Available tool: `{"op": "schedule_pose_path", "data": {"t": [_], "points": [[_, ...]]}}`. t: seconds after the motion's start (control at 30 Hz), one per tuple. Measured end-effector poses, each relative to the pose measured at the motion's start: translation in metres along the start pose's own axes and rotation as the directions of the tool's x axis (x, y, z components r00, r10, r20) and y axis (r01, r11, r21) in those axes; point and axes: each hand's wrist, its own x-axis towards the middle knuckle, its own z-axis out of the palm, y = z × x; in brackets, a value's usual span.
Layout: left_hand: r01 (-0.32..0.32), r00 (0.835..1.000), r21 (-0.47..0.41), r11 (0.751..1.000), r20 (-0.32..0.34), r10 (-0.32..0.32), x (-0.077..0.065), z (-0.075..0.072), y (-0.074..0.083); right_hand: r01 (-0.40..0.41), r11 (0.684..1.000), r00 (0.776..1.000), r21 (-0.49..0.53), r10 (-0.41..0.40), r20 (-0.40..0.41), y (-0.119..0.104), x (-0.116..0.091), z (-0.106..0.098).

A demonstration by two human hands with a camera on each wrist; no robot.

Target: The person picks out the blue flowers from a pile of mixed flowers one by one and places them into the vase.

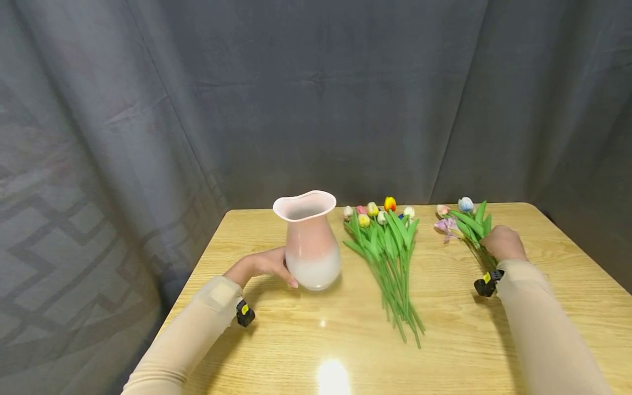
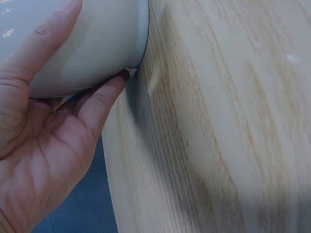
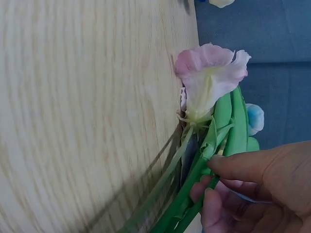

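Observation:
My left hand point(image 1: 269, 264) grips a pink-and-white vase point(image 1: 313, 249) with a wavy rim, low on its left side. Seen from the left wrist, the thumb lies along the vase wall point(image 2: 102, 48) and the other fingers curl round its far side, near the base. On the right, my right hand point(image 1: 504, 243) is at a small bunch of flowers with a pale pink, a blue-white and a lilac bloom point(image 1: 446, 225). In the right wrist view, thumb and fingers pinch green stems point(image 3: 194, 189) just below a pink-white flower point(image 3: 209, 80).
Between the hands, a larger bunch of tulips point(image 1: 382, 241) lies on the wooden table point(image 1: 276, 345), blooms toward the back edge and stems toward the front. A grey curtain point(image 1: 316, 109) hangs right behind the table, and more curtain hangs at the left.

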Motion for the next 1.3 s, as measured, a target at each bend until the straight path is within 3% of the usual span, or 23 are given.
{"op": "schedule_pose_path", "data": {"t": [0.2,0.4,0.5,0.57,0.67,0.77,0.87,1.0,1.07,1.2,1.3], "points": [[0.002,1.000,-0.005,1.000,0.000,-0.002,0.000,0.001,0.000,-0.022,0.999,1.000,-0.027,0.022,-0.016,-0.006,-0.002,-0.004],[0.028,0.999,0.015,1.000,-0.017,-0.027,-0.002,0.000,0.001,-0.050,0.996,0.990,-0.075,0.040,-0.137,-0.038,-0.004,-0.012],[0.027,0.999,0.024,0.999,-0.020,-0.026,-0.002,0.000,0.002,-0.015,0.999,0.982,-0.050,0.006,-0.187,-0.061,-0.007,-0.014],[0.021,1.000,0.026,0.999,-0.020,-0.021,-0.002,0.000,0.003,0.055,0.998,0.980,-0.015,-0.057,-0.191,-0.075,-0.009,-0.013],[0.014,1.000,0.023,1.000,-0.016,-0.014,-0.002,0.001,0.003,0.167,0.979,0.981,0.113,-0.154,-0.117,-0.091,-0.012,-0.006],[0.006,1.000,0.018,1.000,-0.009,-0.006,-0.002,0.001,0.003,0.197,0.936,0.977,0.290,-0.212,0.021,-0.102,-0.011,0.011],[0.002,1.000,0.015,1.000,-0.005,-0.002,-0.002,0.001,0.003,0.150,0.910,0.961,0.385,-0.226,0.161,-0.107,-0.009,0.032],[-0.003,1.000,0.019,1.000,-0.009,0.003,-0.001,0.002,0.003,0.089,0.890,0.925,0.448,-0.241,0.294,-0.106,-0.007,0.056],[-0.004,1.000,0.022,1.000,-0.012,0.004,-0.001,0.002,0.004,0.040,0.862,0.906,0.505,-0.245,0.345,-0.104,-0.007,0.064],[0.000,1.000,0.029,1.000,-0.014,0.001,-0.001,0.003,0.004,-0.049,0.791,0.893,0.609,-0.239,0.381,-0.104,-0.009,0.072],[0.008,1.000,0.028,1.000,-0.016,-0.007,-0.002,0.003,0.005,-0.073,0.760,0.900,0.646,-0.228,0.370,-0.107,-0.011,0.073]]}}
